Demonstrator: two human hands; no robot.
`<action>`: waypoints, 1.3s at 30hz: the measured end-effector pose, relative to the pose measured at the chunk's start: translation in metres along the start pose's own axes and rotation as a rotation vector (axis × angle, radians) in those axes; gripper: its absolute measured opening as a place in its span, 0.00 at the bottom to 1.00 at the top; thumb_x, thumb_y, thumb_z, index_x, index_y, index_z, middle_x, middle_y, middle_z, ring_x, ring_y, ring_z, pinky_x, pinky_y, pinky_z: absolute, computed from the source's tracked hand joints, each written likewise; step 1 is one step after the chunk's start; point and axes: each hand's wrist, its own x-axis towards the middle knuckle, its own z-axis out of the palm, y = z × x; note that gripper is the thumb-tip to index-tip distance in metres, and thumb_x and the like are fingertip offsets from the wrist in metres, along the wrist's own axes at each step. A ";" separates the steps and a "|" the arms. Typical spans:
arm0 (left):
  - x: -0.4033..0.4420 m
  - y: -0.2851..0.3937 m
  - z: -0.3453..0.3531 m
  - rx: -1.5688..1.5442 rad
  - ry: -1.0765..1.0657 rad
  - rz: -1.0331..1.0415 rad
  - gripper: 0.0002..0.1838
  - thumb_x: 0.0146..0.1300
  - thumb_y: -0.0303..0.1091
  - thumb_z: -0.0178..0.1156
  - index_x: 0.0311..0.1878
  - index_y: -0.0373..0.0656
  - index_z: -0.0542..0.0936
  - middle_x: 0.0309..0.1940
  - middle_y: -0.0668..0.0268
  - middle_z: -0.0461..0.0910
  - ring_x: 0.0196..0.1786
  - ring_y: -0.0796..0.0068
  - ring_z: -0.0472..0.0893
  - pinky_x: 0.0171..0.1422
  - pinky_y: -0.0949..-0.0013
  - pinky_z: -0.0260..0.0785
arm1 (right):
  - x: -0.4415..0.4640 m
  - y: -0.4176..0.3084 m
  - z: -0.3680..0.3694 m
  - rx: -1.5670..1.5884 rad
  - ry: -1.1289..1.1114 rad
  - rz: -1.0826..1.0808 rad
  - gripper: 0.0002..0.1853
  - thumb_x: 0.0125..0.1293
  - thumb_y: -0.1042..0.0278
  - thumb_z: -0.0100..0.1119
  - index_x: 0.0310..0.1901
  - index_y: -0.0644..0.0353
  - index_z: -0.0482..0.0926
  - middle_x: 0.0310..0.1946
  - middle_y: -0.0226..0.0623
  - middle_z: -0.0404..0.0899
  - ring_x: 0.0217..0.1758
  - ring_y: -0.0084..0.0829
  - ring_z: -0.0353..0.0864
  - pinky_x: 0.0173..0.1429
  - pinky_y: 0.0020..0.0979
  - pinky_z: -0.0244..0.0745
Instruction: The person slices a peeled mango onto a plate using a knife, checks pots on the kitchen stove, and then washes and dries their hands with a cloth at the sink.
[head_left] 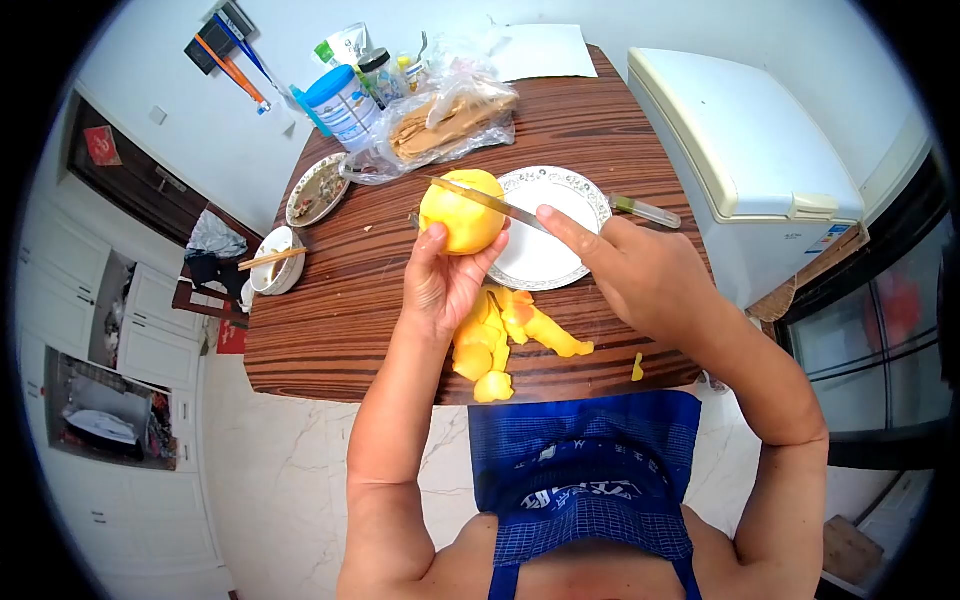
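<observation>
My left hand (445, 280) holds up a peeled yellow fruit (462, 225), its fingers and thumb around the lower part. I cannot tell the fruit's kind for certain. In my right hand (630, 262) is a knife (515, 213), gripped by its hidden handle, with the index finger stretched along the blade. The blade lies across the top right of the fruit; whether it cuts in is unclear. Behind both hands sits a white plate (535, 262) with a patterned rim. Yellow-orange peels (487, 340) are heaped on the table below my left hand.
On the brown wood-grain table (330, 350) stand a bowl with chopsticks (278, 270), a patterned dish (318, 190), a blue-lidded can (343, 105) and a plastic bag (440, 125). A tool with a clear handle (648, 212) lies beside the plate. A white chest freezer (740, 130) adjoins the right side.
</observation>
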 end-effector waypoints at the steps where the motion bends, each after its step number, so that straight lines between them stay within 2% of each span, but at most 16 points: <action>1: 0.000 0.000 0.000 -0.001 0.001 0.001 0.37 0.58 0.37 0.69 0.66 0.35 0.64 0.62 0.48 0.71 0.64 0.48 0.74 0.67 0.49 0.72 | 0.000 0.000 -0.001 0.000 -0.001 -0.001 0.33 0.63 0.76 0.54 0.71 0.44 0.67 0.24 0.34 0.69 0.24 0.34 0.75 0.27 0.35 0.73; 7: 0.000 -0.001 -0.002 -0.004 0.025 -0.003 0.35 0.58 0.35 0.70 0.65 0.36 0.65 0.61 0.50 0.71 0.65 0.52 0.73 0.69 0.46 0.70 | -0.002 0.000 -0.004 -0.102 0.001 -0.021 0.32 0.63 0.76 0.53 0.70 0.44 0.69 0.23 0.32 0.68 0.22 0.32 0.72 0.25 0.33 0.72; 9: -0.001 -0.002 -0.003 -0.012 0.014 0.001 0.35 0.57 0.35 0.70 0.65 0.37 0.65 0.61 0.51 0.71 0.65 0.52 0.72 0.69 0.46 0.69 | -0.004 0.001 -0.003 -0.155 0.024 0.030 0.32 0.65 0.72 0.52 0.72 0.41 0.65 0.26 0.32 0.72 0.26 0.31 0.79 0.26 0.33 0.75; 10: -0.002 -0.002 -0.005 -0.013 0.013 -0.001 0.35 0.57 0.35 0.70 0.65 0.37 0.65 0.61 0.51 0.71 0.65 0.52 0.72 0.69 0.46 0.69 | -0.005 0.002 -0.002 -0.156 0.023 0.031 0.32 0.65 0.72 0.52 0.72 0.41 0.65 0.26 0.32 0.72 0.26 0.31 0.79 0.26 0.33 0.75; 13: -0.004 -0.002 -0.008 -0.014 -0.015 -0.012 0.36 0.57 0.35 0.70 0.66 0.37 0.65 0.62 0.50 0.71 0.66 0.49 0.71 0.69 0.46 0.69 | -0.006 0.008 0.001 -0.156 0.072 0.028 0.31 0.65 0.72 0.53 0.71 0.44 0.67 0.26 0.33 0.72 0.25 0.31 0.78 0.27 0.33 0.76; 15: -0.009 0.002 -0.009 0.005 -0.100 -0.053 0.39 0.55 0.37 0.72 0.68 0.37 0.64 0.64 0.49 0.69 0.67 0.44 0.69 0.69 0.46 0.69 | -0.006 0.008 0.002 -0.075 0.120 0.053 0.29 0.62 0.76 0.56 0.68 0.51 0.70 0.23 0.34 0.68 0.24 0.35 0.73 0.27 0.34 0.72; 18: -0.011 0.007 -0.011 -0.065 -0.211 -0.090 0.44 0.52 0.39 0.74 0.70 0.38 0.63 0.66 0.48 0.67 0.68 0.39 0.67 0.69 0.46 0.69 | -0.008 0.009 0.002 -0.053 0.120 0.093 0.30 0.64 0.71 0.54 0.69 0.46 0.68 0.26 0.35 0.73 0.26 0.35 0.78 0.28 0.35 0.76; 21: -0.012 0.010 -0.015 -0.129 -0.288 -0.119 0.46 0.50 0.38 0.75 0.70 0.38 0.63 0.67 0.47 0.66 0.68 0.37 0.66 0.69 0.46 0.70 | -0.012 0.008 0.004 -0.013 0.086 0.094 0.30 0.64 0.72 0.53 0.70 0.46 0.67 0.26 0.35 0.73 0.26 0.36 0.78 0.28 0.36 0.75; 24: -0.015 0.011 -0.015 -0.136 -0.300 -0.135 0.46 0.49 0.38 0.75 0.70 0.39 0.63 0.66 0.48 0.66 0.69 0.36 0.65 0.68 0.47 0.71 | -0.013 0.000 -0.001 0.009 0.067 0.063 0.31 0.62 0.76 0.57 0.69 0.51 0.69 0.25 0.35 0.71 0.23 0.35 0.74 0.26 0.35 0.72; 31: -0.018 0.008 -0.011 -0.075 -0.282 -0.170 0.47 0.47 0.39 0.76 0.70 0.40 0.63 0.66 0.48 0.67 0.69 0.37 0.65 0.65 0.49 0.74 | -0.016 -0.003 0.007 0.011 0.065 0.000 0.32 0.62 0.79 0.55 0.70 0.52 0.68 0.24 0.33 0.69 0.22 0.31 0.73 0.23 0.32 0.70; 39: -0.019 0.006 -0.011 -0.048 -0.255 -0.149 0.47 0.47 0.39 0.76 0.70 0.39 0.64 0.65 0.49 0.67 0.69 0.39 0.66 0.66 0.50 0.74 | -0.016 -0.002 0.015 0.028 -0.003 -0.014 0.35 0.62 0.80 0.54 0.73 0.57 0.60 0.24 0.35 0.70 0.25 0.31 0.74 0.26 0.32 0.73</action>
